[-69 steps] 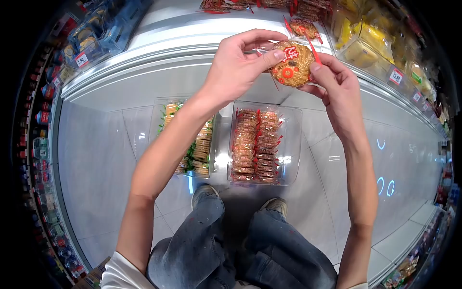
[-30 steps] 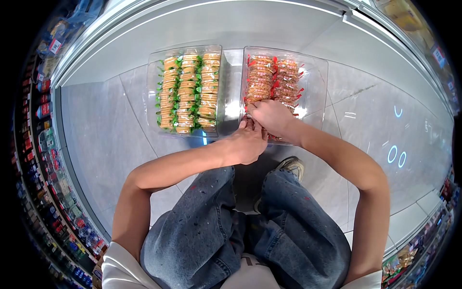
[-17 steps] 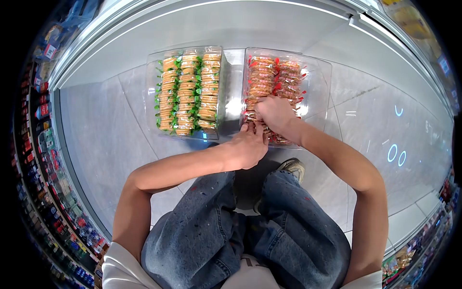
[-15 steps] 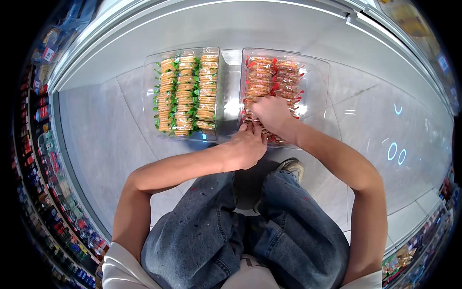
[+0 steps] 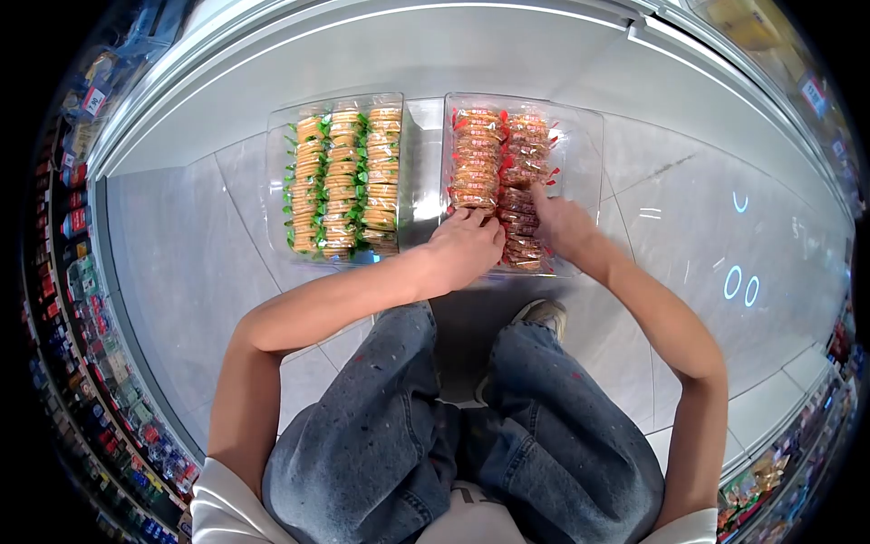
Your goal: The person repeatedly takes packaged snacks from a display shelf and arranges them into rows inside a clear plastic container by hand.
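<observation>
Two rows of red-wrapped cookie packets [image 5: 478, 154] fill the left and middle of a clear plastic box [image 5: 582, 136]. My left hand [image 5: 468, 242] lies over the near end of the left row, its fingers stretched forward and touching the packets. At the right side of the second row [image 5: 521, 218] is my right hand [image 5: 568, 227]. One of its digits reaches out against those packets; the other fingers are partly hidden. Neither hand shows a packet lifted. A second clear box [image 5: 276, 195] to the left holds three rows of green-wrapped cookies [image 5: 343, 181].
Both boxes stand on grey floor tiles [image 5: 634, 218] before a pale cabinet base [image 5: 426, 45]. Shelves of packaged goods [image 5: 118, 363] line the left side, with more at lower right [image 5: 761, 490]. My bent knees [image 5: 381, 390] and a shoe [image 5: 544, 317] are close to the boxes.
My right hand has moved right, from the near part of the left row to the second row's right side. My left hand stays at the left row's near end. The view has shifted slightly.
</observation>
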`<state>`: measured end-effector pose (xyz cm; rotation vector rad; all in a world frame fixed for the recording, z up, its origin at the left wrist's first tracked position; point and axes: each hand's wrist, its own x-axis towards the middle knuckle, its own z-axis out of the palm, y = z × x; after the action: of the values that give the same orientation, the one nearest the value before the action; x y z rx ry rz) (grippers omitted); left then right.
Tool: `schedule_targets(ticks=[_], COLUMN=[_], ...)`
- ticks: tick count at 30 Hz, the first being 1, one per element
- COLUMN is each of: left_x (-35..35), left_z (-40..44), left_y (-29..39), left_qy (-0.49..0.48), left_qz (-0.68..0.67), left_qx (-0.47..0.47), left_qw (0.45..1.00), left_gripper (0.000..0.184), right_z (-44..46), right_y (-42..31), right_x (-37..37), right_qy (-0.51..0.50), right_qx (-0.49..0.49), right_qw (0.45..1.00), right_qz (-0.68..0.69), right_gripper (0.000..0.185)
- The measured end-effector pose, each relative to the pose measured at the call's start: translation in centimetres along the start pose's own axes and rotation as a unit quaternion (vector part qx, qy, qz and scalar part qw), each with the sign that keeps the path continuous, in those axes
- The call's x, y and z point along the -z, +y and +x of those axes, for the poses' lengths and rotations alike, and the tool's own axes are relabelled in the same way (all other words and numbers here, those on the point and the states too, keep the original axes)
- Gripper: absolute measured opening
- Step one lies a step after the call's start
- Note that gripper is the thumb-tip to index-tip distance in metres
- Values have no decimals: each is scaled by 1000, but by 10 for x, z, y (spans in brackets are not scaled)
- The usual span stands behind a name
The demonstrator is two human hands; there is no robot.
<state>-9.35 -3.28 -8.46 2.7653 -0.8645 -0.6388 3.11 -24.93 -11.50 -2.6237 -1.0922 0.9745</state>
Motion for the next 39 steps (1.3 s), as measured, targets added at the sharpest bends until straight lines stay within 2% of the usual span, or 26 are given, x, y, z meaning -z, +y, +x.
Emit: schedule_targets(ticks=[2, 3, 6, 9, 12, 18, 20, 21, 22, 24, 25, 27, 29, 30, 31, 32, 33, 34, 35, 38, 39], left_x=[2, 3, 6, 7, 2, 6, 1, 1, 14, 29, 45, 100, 159, 180, 195, 205, 214, 219, 220, 220, 221], left_z=[-2, -3, 0, 2, 0, -5, -5, -3, 0, 1, -1, -9, -14, -16, -17, -15, -13, -10, -6, 2, 2], left_y=[2, 2, -6, -11, -14, 0, 2, 0, -1, -14, -17, -20, -28, -32, -35, -37, -39, -41, -46, -56, -58], left_qy=[2, 3, -30, -43, -38, -90, -101, -110, -137, -134, -86, 12, 88, 191, 291, 337, 380, 421, 423, 424, 426], left_qz=[-2, -1, -49, -71, -74, -20, -6, -27, -57, -106, -122, -156, -201, -233, -262, -307, -351, -394, -436, -541, -561], left_qx=[2, 3, 8, 12, 5, -15, -28, -26, -19, -28, -15, 8, 27, 34, 39, 43, 46, 48, 45, 36, 36], left_qw=[1000, 1000, 998, 996, 997, 996, 994, 993, 989, 985, 989, 988, 975, 953, 919, 889, 855, 816, 793, 726, 709], left_gripper=[58, 58, 57, 55, 54, 45, 42, 42, 41, 42, 41, 39, 36, 34, 31, 31, 30, 30, 30, 30, 31], right_z=[-4, -9, -13, -16, -34, -45, -48, -51, -54, -50, -48, -39, -33, -25, -15, -4, 4, 16, 29, 79, 81], right_y=[-2, -10, 3, -4, -20, -11, -19, -11, -19, -26, -36, -42, -65, -68, -73, -73, -78, -79, -79, -63, -66], right_x=[-20, -8, -8, 0, 11, -12, -15, -28, -21, 0, 31, 89, 169, 200, 230, 259, 284, 301, 314, 326, 332], right_qy=[24, 1, 17, -68, -70, -72, -92, -40, -44, -59, -44, 126, 273, 429, 517, 562, 589, 567, 541, 498, 493], right_qx=[29, 38, 122, 29, 49, 134, 107, 134, 127, 119, 117, 158, 101, 169, 130, 121, 92, 25, -43, -129, -115], right_qw=[999, 998, 992, 997, 993, 987, 987, 987, 985, 982, 987, 979, 956, 883, 843, 815, 803, 823, 837, 852, 861], right_qz=[-17, -43, -13, -9, -79, -56, -81, -83, -105, -132, -99, -40, 27, 85, 71, 69, 20, -26, -72, -96, -47], right_gripper=[75, 70, 68, 70, 73, 75, 80, 72, 70, 62, 50, 32, 15, 10, 10, 14, 28, 40, 52, 75, 83])
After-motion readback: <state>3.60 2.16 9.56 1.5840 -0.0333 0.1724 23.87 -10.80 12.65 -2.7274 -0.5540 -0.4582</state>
